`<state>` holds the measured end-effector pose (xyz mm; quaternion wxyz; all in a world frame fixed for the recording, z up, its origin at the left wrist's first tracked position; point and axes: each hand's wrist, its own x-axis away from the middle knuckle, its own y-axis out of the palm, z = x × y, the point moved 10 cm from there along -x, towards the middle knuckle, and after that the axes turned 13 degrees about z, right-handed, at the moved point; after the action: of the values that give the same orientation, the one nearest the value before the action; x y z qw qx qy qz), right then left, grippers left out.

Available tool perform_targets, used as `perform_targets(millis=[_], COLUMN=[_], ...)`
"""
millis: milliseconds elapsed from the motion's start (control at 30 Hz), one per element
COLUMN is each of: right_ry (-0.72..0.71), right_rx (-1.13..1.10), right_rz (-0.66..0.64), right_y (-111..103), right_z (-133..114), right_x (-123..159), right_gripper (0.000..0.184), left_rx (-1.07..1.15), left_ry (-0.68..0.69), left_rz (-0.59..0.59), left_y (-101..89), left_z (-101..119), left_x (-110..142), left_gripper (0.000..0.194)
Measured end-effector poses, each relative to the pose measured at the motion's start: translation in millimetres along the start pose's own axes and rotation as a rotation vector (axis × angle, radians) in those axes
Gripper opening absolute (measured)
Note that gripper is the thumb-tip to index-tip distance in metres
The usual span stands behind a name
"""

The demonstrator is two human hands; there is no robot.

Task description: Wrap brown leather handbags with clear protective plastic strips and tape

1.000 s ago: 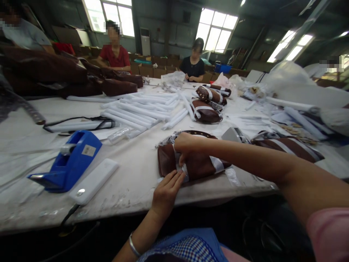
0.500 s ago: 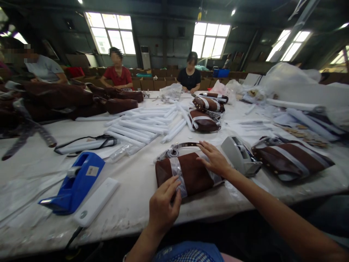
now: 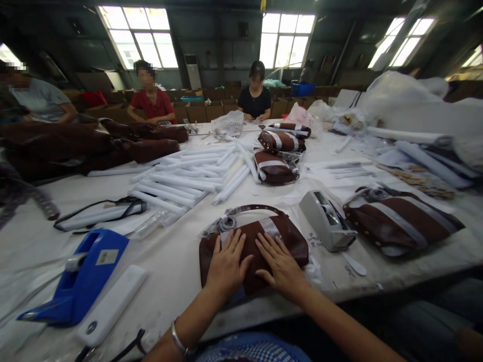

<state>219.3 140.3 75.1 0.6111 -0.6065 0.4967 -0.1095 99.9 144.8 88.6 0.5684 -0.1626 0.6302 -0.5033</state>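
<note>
Daylight comes from windows (image 3: pixel 138 37) in the far wall (image 3: pixel 234 60), their panes burnt out to white while the wall around them sinks into gloom. The table (image 3: pixel 181 261) is evenly but modestly lit, its shadows soft, and below its front edge things fall nearly to black. A glint sits on the bracelet (image 3: pixel 176 338). Hands (image 3: pixel 228 264) read fairly clearly; straps (image 3: pixel 41 201) at far left smear, distant detail is soft, pixel blocks mask heads, and the wide lens stretches the margins.
</note>
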Motion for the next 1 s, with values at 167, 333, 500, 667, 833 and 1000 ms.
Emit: perform_targets(millis=[167, 333, 500, 667, 833, 1000], right_ry=[0.268, 0.991, 1.056, 0.943, 0.901, 0.999], right_rx=[-0.100, -0.374, -0.907, -1.022, -1.090, -1.157], right_rz=[0.237, 0.114, 0.115, 0.364, 0.169, 0.078], right_y=[-40, -18, -6, -48, -63, -60], right_z=[71, 175, 159, 137, 106, 72], right_x=[-20, 20, 24, 35, 52, 50], right_gripper=[0.045, 0.087, 0.071, 0.093, 0.093, 0.067], left_rx=[0.084, 0.141, 0.561, 1.268, 1.406, 1.348], left_ry=[0.056, -0.217, -1.117, -1.288, -1.210, -1.285], left_rz=[-0.004, 0.225, 0.270, 0.255, 0.290, 0.276], left_y=[14.6, -19.9, -13.8, -11.8, -50.1, -71.0], left_z=[12, -36, -125, -122, -137, -148], left_x=[-17, 4, 82, 93, 89, 90], left_gripper=[0.056, 0.044, 0.087, 0.085, 0.081, 0.084])
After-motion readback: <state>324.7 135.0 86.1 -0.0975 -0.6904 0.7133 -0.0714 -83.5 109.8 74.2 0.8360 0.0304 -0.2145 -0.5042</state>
